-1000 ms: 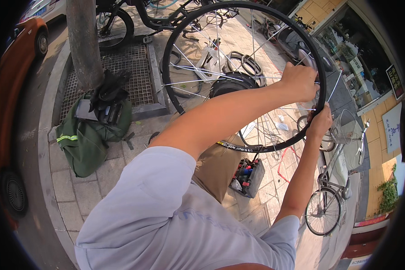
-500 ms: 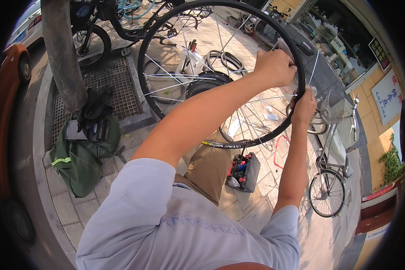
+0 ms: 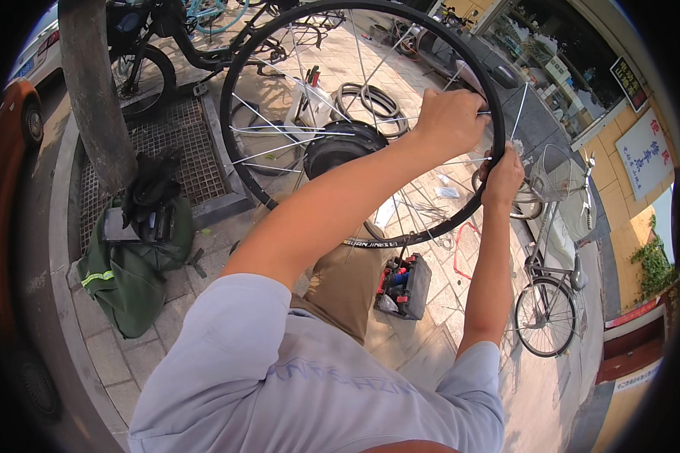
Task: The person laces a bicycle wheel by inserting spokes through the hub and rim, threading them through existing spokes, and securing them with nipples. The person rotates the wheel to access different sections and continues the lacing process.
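Observation:
A large black wheel rim (image 3: 230,113) with silver spokes (image 3: 366,45) stands tilted in front of me, around a black hub (image 3: 341,151). My left hand (image 3: 452,119) reaches across the wheel, closed in a pinch on a spoke close to the right side of the rim; its fingertips are partly hidden. Just below, my right hand (image 3: 505,177) is closed at the rim's outer edge, its fingers partly behind the rim. A thin silver rod (image 3: 520,109) sticks up from beside the right thumb; I cannot tell its kind.
Below the wheel lies an open black toolbox (image 3: 412,291) with red and blue items. Coiled tyres or tubes (image 3: 370,102) lie beyond the hub. A green bag (image 3: 132,291) sits at left by a tree trunk (image 3: 94,90). A bicycle (image 3: 548,302) stands at right.
The wheel and both hands sit slightly further left in the picture, as does the whole scene. Both hands keep nearly the same hold at the rim.

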A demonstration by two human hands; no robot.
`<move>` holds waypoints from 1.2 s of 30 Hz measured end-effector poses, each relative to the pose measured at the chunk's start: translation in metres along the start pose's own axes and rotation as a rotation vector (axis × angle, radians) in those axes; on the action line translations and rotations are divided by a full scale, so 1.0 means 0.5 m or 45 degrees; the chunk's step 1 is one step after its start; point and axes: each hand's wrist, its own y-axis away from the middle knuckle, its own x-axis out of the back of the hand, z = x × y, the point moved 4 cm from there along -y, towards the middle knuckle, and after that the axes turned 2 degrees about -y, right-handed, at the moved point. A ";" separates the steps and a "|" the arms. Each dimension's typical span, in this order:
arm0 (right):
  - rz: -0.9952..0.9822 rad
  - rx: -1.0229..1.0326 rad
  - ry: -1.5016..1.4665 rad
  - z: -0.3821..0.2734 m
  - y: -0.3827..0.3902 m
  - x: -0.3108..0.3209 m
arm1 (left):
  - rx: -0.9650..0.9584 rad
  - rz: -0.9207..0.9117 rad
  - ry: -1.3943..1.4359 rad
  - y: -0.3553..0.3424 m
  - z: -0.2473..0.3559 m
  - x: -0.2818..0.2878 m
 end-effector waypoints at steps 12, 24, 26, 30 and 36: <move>0.008 -0.069 -0.002 0.000 0.001 0.000 | 0.153 -0.199 -0.143 -0.012 0.010 0.000; -0.028 -0.031 0.082 0.002 -0.009 0.001 | 0.180 -0.006 -0.041 -0.013 -0.002 -0.005; -0.017 -0.039 0.086 0.006 -0.014 0.004 | 0.185 -0.013 -0.019 -0.011 0.002 -0.004; 0.030 -0.116 0.015 0.005 -0.012 0.002 | 0.149 0.029 -0.023 -0.012 -0.001 -0.015; 0.004 -0.013 0.136 0.009 -0.025 0.004 | -0.104 0.213 -0.243 -0.009 -0.003 -0.031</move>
